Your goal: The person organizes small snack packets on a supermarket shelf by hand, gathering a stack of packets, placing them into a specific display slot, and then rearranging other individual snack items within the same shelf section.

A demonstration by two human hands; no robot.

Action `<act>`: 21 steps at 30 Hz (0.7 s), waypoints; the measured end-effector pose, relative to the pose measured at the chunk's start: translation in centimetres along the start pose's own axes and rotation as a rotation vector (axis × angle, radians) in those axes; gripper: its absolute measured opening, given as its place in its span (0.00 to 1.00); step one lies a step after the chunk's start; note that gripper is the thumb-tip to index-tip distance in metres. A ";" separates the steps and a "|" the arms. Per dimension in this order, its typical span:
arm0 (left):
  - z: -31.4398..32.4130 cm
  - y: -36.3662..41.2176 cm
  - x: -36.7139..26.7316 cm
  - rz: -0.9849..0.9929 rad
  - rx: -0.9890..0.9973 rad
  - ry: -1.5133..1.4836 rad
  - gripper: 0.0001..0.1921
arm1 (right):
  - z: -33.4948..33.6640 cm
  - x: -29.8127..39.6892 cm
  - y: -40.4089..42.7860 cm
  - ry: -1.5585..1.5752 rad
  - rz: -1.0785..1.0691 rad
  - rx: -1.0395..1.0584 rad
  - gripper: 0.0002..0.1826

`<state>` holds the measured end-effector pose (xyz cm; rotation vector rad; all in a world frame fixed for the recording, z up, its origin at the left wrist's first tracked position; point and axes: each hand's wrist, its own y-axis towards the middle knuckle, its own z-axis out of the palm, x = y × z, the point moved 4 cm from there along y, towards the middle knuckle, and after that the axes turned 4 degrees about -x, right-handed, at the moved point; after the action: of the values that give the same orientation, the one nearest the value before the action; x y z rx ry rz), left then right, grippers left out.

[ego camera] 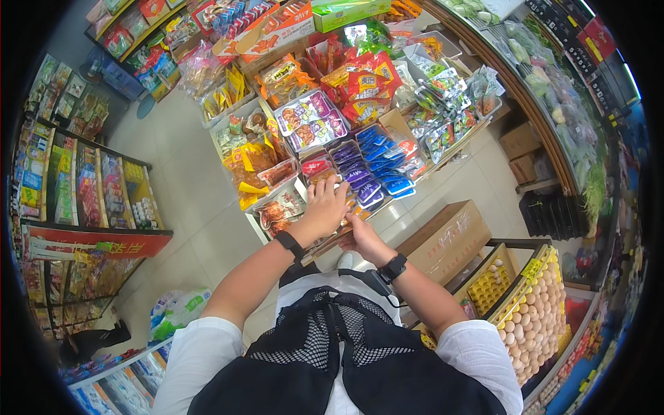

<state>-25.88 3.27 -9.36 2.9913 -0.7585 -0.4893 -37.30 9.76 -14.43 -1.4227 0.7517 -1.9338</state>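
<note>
My left hand (326, 208) lies palm down over a front row of brown-orange snack packets (318, 177), its fingers bent among them. Close by, my right hand (364, 239) is at the front edge of the display, thumb up against small orange packets (363, 201). Whether either hand grips a packet is hidden. Red packets (315, 165) sit just beyond my left fingers. Purple packets (355, 168) and blue packets (381, 148) stand in rows beyond and to the right. A box of white-and-red food pouches (280, 210) is left of my left hand.
Further snack boxes cover the display, with red bags (368, 85) behind. A cardboard carton (446, 241) stands on the floor at right, near stacked egg trays (534, 311). Vegetable shelves (550, 88) line the far right. A snack shelf (93, 192) stands at left.
</note>
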 end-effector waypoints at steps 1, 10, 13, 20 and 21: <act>-0.1 0.0 -0.1 0.000 -0.004 0.006 0.31 | -0.2 -0.1 0.1 -0.033 0.020 -0.004 0.31; -3.1 -1.0 -2.9 0.078 -0.109 -0.079 0.26 | -1.4 -1.8 -1.9 0.141 -0.049 0.058 0.29; -2.5 -1.1 -3.4 0.157 -0.090 -0.047 0.23 | -1.9 -2.9 -1.5 0.104 -0.090 0.014 0.25; -1.1 -0.6 -2.3 0.141 0.004 0.029 0.21 | -1.7 -3.0 -2.5 0.074 -0.334 0.128 0.25; -0.9 -0.5 -2.3 0.135 0.029 0.043 0.21 | -1.8 -2.9 -2.6 0.027 -0.352 0.131 0.25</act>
<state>-27.32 4.77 -7.89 2.9399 -0.9643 -0.4106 -38.75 13.78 -14.75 -1.5288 0.3948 -2.2242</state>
